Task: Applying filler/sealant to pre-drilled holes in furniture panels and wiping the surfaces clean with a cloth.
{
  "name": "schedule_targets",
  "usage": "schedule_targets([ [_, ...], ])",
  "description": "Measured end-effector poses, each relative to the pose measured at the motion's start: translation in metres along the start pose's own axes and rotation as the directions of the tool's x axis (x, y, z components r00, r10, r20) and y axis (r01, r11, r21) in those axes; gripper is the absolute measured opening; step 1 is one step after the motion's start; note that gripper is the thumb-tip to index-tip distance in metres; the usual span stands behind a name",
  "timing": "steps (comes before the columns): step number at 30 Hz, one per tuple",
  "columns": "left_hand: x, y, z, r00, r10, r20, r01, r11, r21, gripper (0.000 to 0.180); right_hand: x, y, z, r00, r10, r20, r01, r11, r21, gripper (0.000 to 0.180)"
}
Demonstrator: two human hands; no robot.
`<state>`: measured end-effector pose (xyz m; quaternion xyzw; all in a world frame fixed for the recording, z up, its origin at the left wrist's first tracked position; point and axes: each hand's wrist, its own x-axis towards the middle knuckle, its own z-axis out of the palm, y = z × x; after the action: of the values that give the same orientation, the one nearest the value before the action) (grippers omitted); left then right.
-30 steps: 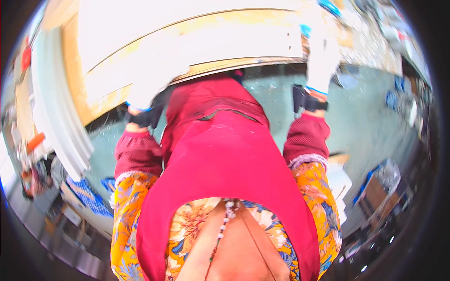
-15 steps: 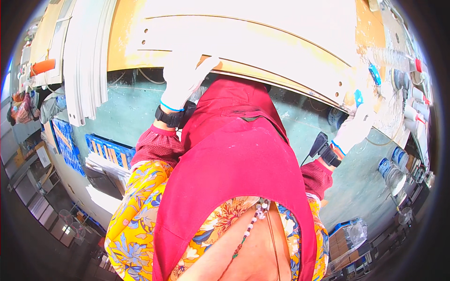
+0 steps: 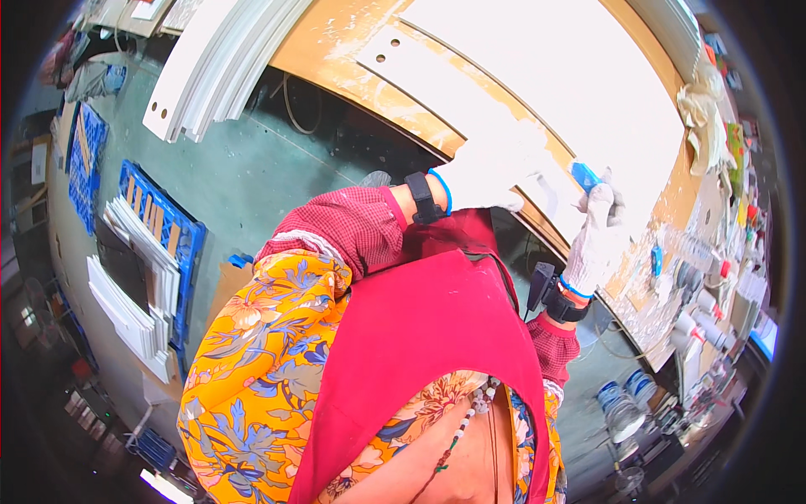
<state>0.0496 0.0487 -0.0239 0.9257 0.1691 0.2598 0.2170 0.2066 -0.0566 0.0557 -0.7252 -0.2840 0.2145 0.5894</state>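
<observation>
A long white strip with two round holes near its end lies along the front edge of the wooden workbench. My left hand, in a white glove, rests on this strip, thumb stretched out by the front edge; glare washes out its other fingers. Just to its right, my right hand, also gloved, is closed around a small blue hand tool. The tool is over the strip's right part; its working end is lost in the brightness. Beyond the strip lies a wide white panel.
More long white strips stick out past the bench at the left. Stacked white boards and blue pallets are on the floor. A second blue tool, a crumpled cloth and several bottles are at the right.
My left hand has slid right along the strip, close to my right hand. My right hand, with the blue tool, has come in from the strip's far right end. The view has turned.
</observation>
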Motion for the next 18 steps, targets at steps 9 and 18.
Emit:
schedule_targets([
  [9,-0.001,-0.017,-0.008,0.99,-0.075,-0.121,0.085,0.994,0.076,0.061,0.031,-0.05,0.119,0.85,0.06,0.523,-0.083,0.996,0.021,0.039],
  [18,-0.003,-0.017,-0.002,0.976,-0.168,-0.139,0.185,0.976,0.118,0.031,0.085,-0.02,0.248,0.64,-0.17,0.749,0.371,0.922,-0.108,0.046],
])
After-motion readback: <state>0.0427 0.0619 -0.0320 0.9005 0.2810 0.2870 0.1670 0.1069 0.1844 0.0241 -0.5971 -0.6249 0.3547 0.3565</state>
